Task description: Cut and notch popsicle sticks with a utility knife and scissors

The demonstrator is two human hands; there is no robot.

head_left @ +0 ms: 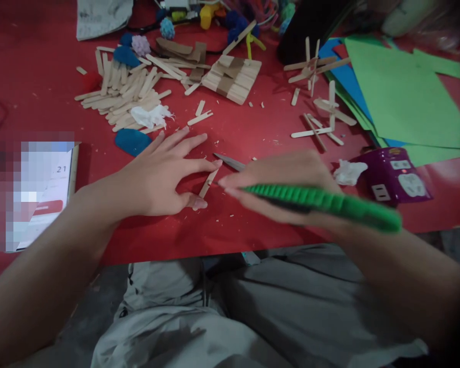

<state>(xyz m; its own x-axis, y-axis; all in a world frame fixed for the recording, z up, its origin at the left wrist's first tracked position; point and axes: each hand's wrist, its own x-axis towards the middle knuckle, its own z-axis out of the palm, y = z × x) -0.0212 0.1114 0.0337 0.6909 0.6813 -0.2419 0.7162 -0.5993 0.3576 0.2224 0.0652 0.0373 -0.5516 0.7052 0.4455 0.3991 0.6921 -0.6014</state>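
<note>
My left hand (pixel 163 174) lies flat on the red table (pixel 42 66), fingers spread, with index finger and thumb pinning a short wooden stick (pixel 208 184). Just to its right, my right hand (pixel 279 186) is closed round a green-handled cutter (pixel 325 202). The cutter's handle points right. Its grey blade (pixel 230 162) lies just beyond the stick's far end.
A heap of ice-cream sticks (pixel 126 94) and a glued stick panel (pixel 233 76) lie at the back, with pompoms. Stick crosses (pixel 325 115) sit right of centre, beside green and blue paper sheets (pixel 402 97). A purple box (pixel 393 179) and a phone (pixel 42 194) flank my hands.
</note>
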